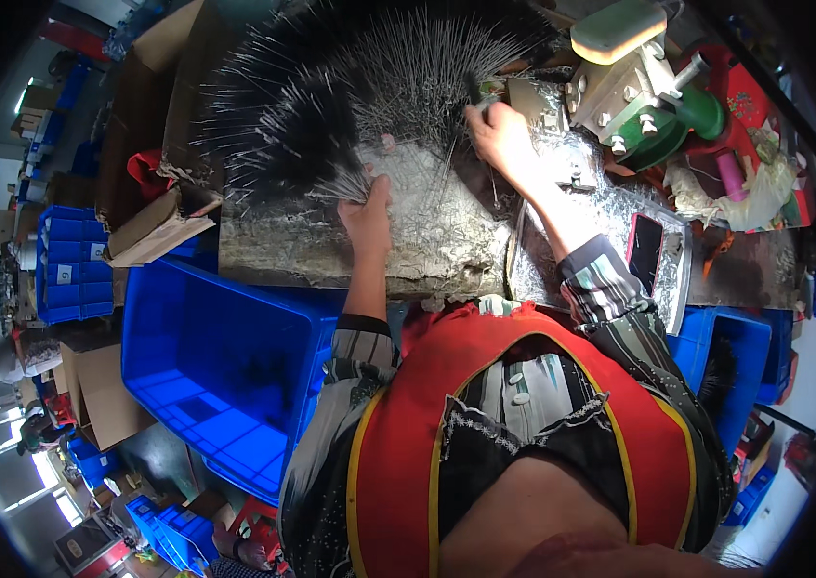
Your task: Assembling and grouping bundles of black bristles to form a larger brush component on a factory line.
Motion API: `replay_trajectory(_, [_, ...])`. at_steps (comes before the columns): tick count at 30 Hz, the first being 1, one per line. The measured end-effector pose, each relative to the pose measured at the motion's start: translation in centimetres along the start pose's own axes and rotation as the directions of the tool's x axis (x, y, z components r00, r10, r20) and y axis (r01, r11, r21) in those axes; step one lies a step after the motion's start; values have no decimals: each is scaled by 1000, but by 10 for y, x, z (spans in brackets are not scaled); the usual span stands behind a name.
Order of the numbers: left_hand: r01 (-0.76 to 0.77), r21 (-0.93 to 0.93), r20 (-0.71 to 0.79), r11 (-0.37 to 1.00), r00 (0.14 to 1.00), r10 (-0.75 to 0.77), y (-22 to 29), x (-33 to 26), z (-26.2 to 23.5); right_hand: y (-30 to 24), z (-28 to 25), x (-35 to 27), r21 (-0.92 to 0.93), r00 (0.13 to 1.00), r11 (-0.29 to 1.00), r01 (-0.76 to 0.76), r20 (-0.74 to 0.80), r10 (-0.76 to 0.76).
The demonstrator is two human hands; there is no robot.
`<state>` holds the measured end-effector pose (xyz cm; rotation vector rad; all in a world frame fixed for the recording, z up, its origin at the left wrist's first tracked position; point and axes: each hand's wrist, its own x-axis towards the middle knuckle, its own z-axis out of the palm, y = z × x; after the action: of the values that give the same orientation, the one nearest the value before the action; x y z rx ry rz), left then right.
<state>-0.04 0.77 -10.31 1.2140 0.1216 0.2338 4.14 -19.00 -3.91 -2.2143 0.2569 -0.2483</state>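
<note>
My left hand (367, 220) is closed round the lower ends of a fanned bundle of thin dark strands (307, 130) with pale, shiny tips. The bundle tilts up and to the left over the worn table. Farther right, my right hand (502, 137) is closed in a pinch beside a large heap of similar strands (422, 72). A small dark piece (473, 89) shows at its fingertips; its kind cannot be made out. The heap spreads across the far part of the table, and several loose strands lie between my hands.
A green machine (654, 106) with bolts and a lamp stands at the right, by a red tray (740, 91). Below it lies a phone (644, 252) on a shiny sheet. A blue bin (225, 356) and an opened carton (153, 125) stand to the left.
</note>
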Motion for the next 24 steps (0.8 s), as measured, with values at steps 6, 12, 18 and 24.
replay_trajectory(6, [10,38,26,999,1000,-11,1,-4,4,18,22,-11,-133,981,983,127,162,-105])
replay_trajectory(12, [26,-3,-17,1000,1000,-26,1,-6,-1,-24,-26,-81,307,748,838,-451,643,167])
replay_trajectory(18, [3,-1,35,1000,999,-3,-5,-2,-3,-9,-29,-86,452,946,869,-201,321,52])
replay_trajectory(24, [2,32,25,999,1000,-3,-1,-4,-3,0,20,-24,-297,977,952,76,215,-11])
